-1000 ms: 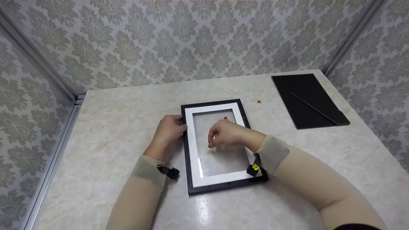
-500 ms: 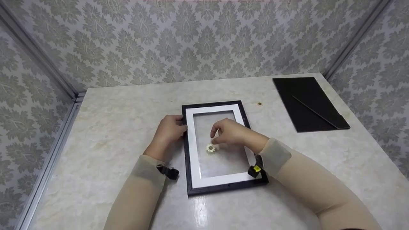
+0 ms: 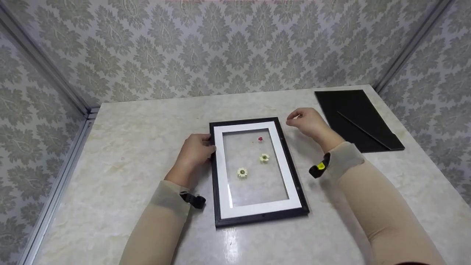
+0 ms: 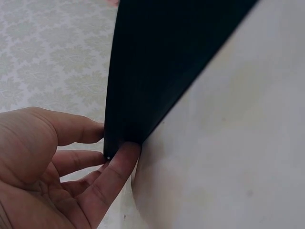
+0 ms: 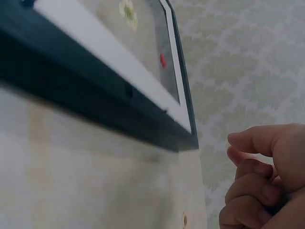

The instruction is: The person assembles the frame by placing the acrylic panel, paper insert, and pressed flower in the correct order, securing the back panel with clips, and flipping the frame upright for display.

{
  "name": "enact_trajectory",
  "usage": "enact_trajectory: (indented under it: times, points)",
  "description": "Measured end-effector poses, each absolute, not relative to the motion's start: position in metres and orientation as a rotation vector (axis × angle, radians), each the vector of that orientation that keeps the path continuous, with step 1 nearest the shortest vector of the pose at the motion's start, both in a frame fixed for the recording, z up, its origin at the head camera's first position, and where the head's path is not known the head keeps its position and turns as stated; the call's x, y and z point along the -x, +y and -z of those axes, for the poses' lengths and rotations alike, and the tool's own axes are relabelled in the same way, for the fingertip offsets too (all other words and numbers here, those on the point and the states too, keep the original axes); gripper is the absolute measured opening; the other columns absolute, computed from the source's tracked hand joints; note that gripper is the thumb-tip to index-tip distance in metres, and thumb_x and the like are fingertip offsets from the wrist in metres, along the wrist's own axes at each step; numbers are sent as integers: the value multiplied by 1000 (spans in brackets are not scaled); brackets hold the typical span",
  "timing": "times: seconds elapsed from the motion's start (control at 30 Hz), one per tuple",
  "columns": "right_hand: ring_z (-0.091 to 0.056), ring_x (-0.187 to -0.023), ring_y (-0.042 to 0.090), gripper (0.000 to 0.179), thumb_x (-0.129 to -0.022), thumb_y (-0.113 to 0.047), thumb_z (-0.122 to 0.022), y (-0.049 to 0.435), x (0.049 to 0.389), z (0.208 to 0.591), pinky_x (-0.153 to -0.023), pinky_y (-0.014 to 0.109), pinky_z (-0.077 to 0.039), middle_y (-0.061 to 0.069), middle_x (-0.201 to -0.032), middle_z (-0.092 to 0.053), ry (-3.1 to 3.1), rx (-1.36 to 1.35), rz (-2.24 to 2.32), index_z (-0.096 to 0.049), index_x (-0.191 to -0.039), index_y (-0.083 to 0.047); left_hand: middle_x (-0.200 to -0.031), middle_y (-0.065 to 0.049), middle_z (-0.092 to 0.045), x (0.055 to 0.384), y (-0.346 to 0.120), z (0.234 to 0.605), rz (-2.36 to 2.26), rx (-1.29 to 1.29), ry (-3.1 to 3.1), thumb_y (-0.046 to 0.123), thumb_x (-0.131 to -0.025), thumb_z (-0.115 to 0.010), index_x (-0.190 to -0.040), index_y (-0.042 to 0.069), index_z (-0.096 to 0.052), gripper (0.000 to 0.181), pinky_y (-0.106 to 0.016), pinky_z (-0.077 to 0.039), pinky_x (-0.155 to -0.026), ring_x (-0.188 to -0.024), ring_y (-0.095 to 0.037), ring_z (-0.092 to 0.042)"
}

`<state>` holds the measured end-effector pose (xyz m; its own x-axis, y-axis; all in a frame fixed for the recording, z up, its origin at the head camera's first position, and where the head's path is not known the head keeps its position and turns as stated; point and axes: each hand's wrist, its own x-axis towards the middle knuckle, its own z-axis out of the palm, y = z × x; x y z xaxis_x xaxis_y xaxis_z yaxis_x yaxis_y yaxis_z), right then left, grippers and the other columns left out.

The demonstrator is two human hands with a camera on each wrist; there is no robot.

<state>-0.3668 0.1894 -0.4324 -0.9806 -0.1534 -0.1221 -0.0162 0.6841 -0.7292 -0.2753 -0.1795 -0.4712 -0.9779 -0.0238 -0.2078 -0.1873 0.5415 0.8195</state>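
Observation:
A black picture frame (image 3: 261, 213) with a white mat lies on the table. Through its glass window show two cream daisy-like flowers (image 3: 242, 172) and a small red flower (image 3: 260, 139). My left hand (image 3: 194, 150) grips the frame's left edge; in the left wrist view its fingertips (image 4: 127, 151) meet the dark side. My right hand (image 3: 308, 121) hovers past the frame's upper right corner, thumb and index finger slightly apart with nothing between them, the other fingers curled. The right wrist view shows a small dried flower (image 5: 185, 219) on the table near this hand; it is hidden in the head view.
A black backing board (image 3: 353, 106) with a thin dark stick (image 3: 362, 129) across it lies at the table's back right. Patterned walls (image 3: 235, 48) enclose the table on the left, back and right.
My right hand has let go of a cream daisy-like flower in the frame's window and moved up and right, off the frame. My left hand has stayed at the frame's left edge.

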Motion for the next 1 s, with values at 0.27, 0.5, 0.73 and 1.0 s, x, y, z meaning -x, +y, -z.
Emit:
enact_trajectory:
  times: [0.27, 0.5, 0.73, 1.0]
  points:
    - [-57, -100, 22, 36, -106, -18, -72, 226, 391, 460, -79, 25, -47, 19, -123, -69, 2781, 22, 1184, -77, -133, 4, -159, -28, -65, 274, -180, 473, -1452, 166, 2577, 8, -108, -65, -165, -4, -52, 60, -36, -71, -89, -119, -33, -78]
    - [-61, -102, 22, 36, -107, -12, -69, 229, 395, 469, -78, 24, -53, 20, -133, -70, 2715, -92, 1248, -74, -140, 2, -161, -29, -64, 273, -178, 473, -1467, 168, 2566, 7, -107, -65, -165, -4, -51, 61, -35, -72, -87, -117, -34, -81]
    - [-64, -142, 38, 43, -112, -18, -68, 228, 401, 468, -110, 44, -59, 28, -157, -65, 2741, -96, 1111, -70, -149, 2, -163, -27, -62, 275, -178, 473, -1438, 159, 2585, 7, -109, -66, -166, -3, -51, 60, -36, -72, -88, -123, -36, -79]
    - [-68, -125, 36, 31, -108, -17, -72, 229, 404, 468, -97, 40, -59, 26, -139, -75, 2801, -36, 1048, -79, -130, 3, -163, -27, -62, 277, -179, 472, -1432, 173, 2583, 7, -108, -66, -166, -3, -51, 61, -40, -72, -90, -125, -39, -79]
